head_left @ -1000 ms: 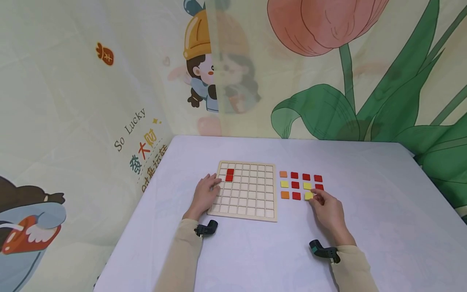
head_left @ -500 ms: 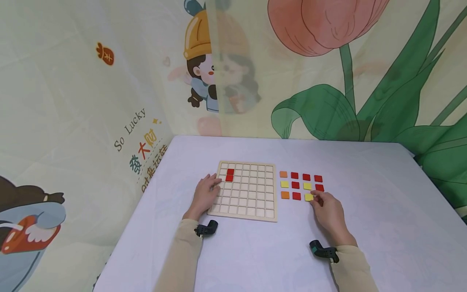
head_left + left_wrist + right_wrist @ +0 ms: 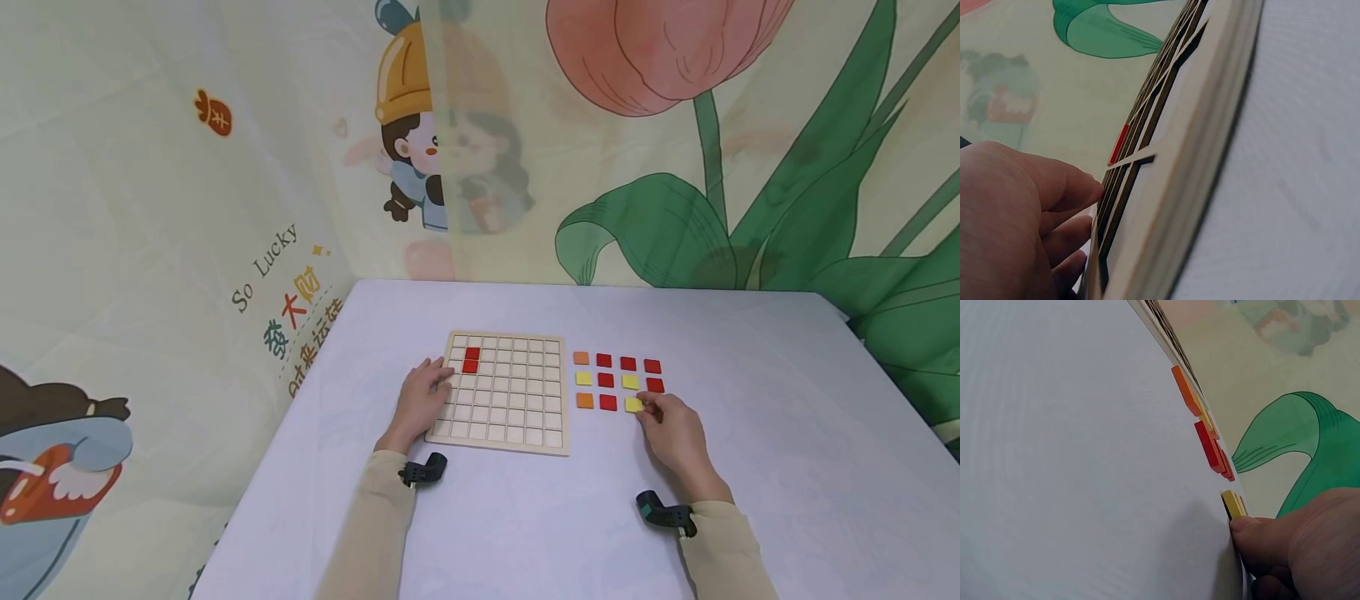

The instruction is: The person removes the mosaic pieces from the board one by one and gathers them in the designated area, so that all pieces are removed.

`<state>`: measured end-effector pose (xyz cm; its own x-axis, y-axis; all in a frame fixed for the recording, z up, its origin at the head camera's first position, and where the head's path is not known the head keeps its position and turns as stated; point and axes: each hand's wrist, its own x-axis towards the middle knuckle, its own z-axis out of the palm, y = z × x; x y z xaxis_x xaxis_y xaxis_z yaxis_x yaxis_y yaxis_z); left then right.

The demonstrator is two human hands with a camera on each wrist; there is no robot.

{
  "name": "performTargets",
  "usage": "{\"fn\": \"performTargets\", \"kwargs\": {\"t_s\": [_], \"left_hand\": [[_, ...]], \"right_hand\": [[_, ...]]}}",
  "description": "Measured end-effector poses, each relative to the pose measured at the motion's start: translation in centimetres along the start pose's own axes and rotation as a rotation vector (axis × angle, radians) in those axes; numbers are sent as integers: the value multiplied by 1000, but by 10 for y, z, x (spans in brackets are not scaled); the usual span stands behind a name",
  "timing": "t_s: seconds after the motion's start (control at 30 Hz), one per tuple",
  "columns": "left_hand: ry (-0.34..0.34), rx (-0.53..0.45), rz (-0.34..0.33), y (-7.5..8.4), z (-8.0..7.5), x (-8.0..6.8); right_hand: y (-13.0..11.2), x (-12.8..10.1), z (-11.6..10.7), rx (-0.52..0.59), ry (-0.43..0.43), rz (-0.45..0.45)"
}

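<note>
A wooden grid board lies on the table with two red square tiles in its upper left cells. On the board's left edge rests my left hand, its fingers loosely bent over the rim and holding nothing. To the right of the board, my right hand pinches the right edge of a yellow tile at the near right of the laid-out tiles. In the right wrist view the thumb meets this tile, which has a dark gap under its near edge; the other fingertips are mostly hidden.
Loose tiles stand in rows beside the board: orange tiles and a yellow tile nearest it, then several red tiles and another yellow tile. A white cloth covers the table. Printed curtains hang behind.
The right fingertips shift very slightly on the yellow tile, which moves a little. My left hand stays in place on the board, and the view drifts slightly.
</note>
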<state>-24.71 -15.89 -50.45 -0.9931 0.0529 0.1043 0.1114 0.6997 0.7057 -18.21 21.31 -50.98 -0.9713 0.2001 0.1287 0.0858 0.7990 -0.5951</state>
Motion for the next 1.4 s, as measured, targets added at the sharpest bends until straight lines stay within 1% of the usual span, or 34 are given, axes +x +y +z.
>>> {"fn": "performTargets", "kwargs": {"t_s": [0.13, 0.37, 0.53, 0.77, 0.83, 0.97, 1.03, 1.2, 1.3, 1.4], "left_hand": [[1, 0, -1, 0, -1, -1], [1, 1, -24, -1, -1, -1], [3, -6, -19, -2, -1, -1], [-2, -19, -11, 0, 1, -1], [1, -20, -6, 0, 2, -1], [4, -18, -13, 0, 2, -1], [4, -17, -17, 0, 2, -1], [-4, -17, -23, 0, 1, -1], [-10, -13, -27, 0, 1, -1], [-11, -11, -28, -1, 1, 0]], "right_hand": [[-1, 1, 0, 0, -17, 8], [-1, 3, 2, -2, -23, 13], [-1, 3, 0, 15, -25, 15], [-4, -2, -6, 40, -52, 42], [-6, -2, -7, 44, -30, 45], [-11, -2, -8, 58, 54, 60], [-14, -2, -8, 82, 87, 72], [-23, -2, -2, 158, 93, 92], [-28, -1, 4, 181, 82, 94], [-33, -1, 13, 194, 77, 77]]}}
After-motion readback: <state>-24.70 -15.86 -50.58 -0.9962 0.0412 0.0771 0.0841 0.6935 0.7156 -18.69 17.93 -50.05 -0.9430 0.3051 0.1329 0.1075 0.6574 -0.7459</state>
